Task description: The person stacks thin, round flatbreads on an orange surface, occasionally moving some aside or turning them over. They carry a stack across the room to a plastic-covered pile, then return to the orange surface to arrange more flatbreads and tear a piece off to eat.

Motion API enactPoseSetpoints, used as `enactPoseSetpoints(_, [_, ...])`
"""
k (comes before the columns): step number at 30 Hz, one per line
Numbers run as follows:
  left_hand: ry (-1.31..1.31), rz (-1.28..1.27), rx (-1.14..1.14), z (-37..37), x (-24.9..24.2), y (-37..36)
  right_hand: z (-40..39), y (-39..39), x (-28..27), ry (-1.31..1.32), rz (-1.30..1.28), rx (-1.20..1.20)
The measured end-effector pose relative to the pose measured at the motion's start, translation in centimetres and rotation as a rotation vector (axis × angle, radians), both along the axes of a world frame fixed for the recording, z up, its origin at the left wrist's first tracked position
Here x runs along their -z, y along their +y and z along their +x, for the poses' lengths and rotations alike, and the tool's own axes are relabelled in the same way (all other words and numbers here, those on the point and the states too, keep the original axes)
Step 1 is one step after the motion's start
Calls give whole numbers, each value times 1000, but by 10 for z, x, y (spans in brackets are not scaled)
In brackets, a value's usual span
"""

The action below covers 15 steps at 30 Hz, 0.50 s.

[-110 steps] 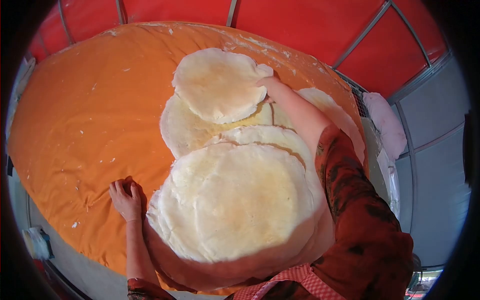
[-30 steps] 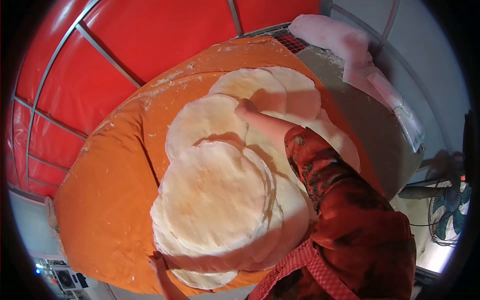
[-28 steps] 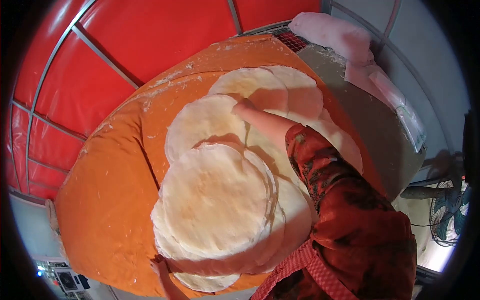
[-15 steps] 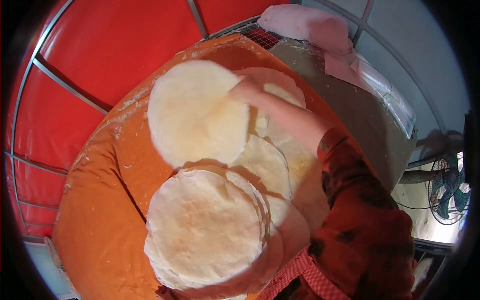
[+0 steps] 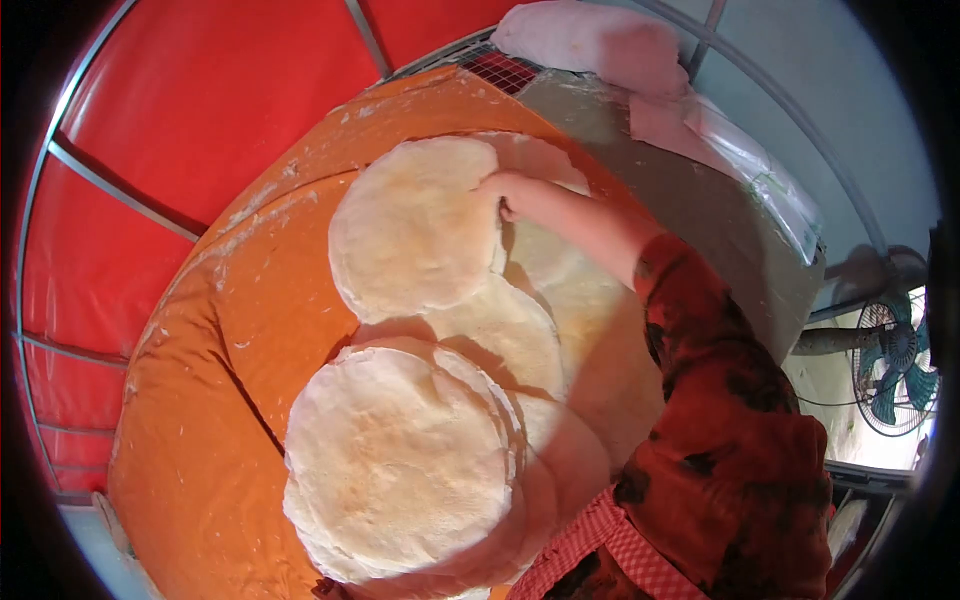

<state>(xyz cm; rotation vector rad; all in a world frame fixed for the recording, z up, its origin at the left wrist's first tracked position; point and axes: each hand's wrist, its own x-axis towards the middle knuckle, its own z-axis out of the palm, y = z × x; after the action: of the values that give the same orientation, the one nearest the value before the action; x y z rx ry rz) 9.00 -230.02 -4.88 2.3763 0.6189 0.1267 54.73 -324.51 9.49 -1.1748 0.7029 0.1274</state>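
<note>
My right hand (image 5: 506, 194) pinches the right edge of a round flatbread (image 5: 415, 225) near the top of the orange cloth. Other flatbreads (image 5: 510, 335) lie beneath and to the right of it, overlapping. Nearer to me sits a stack of round flatbreads (image 5: 400, 460) with pale brown patches. At the bottom edge, left of centre, a small dark red bit shows by the stack, too little to make out. My left hand is not in view.
An orange cloth (image 5: 215, 460) with floury marks covers the round surface. A grey sheet (image 5: 690, 215) lies at the right, with a pink-white bundle (image 5: 590, 40) and clear plastic (image 5: 765, 170) behind it. A fan (image 5: 897, 350) stands at the far right.
The held flatbread has come down and to the right, and looks smaller and flatter. My right hand has shifted slightly right and down, still at its edge.
</note>
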Motion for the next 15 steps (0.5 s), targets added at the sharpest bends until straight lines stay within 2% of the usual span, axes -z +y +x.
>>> enactPoseSetpoints(2, [51,75,36,3,-4,4,32,4,11,93,-220,50])
enactPoseSetpoints(3, [35,23,42,4,-5,2,48,-14,21,-138,-209,-95])
enactPoseSetpoints(5, [13,-78,43,2,-17,-3,60,-54,13,-393,-223,-343])
enactPoseSetpoints(7, [-14,-185,33,2,-29,-16,27,-82,-46,-330,-123,-355])
enactPoseSetpoints(8, [-9,-191,2,4,-28,-19,8,-95,-66,-242,2,-266])
enactPoseSetpoints(10, [1,-204,-61,9,-22,-20,-15,-133,-27,-202,56,-162])
enactPoseSetpoints(12, [3,-225,-118,10,-16,-22,-36,-154,7,108,-464,-72])
enactPoseSetpoints(15, [12,-243,-180,13,-13,-21,-41,-154,43,229,-1245,-226])
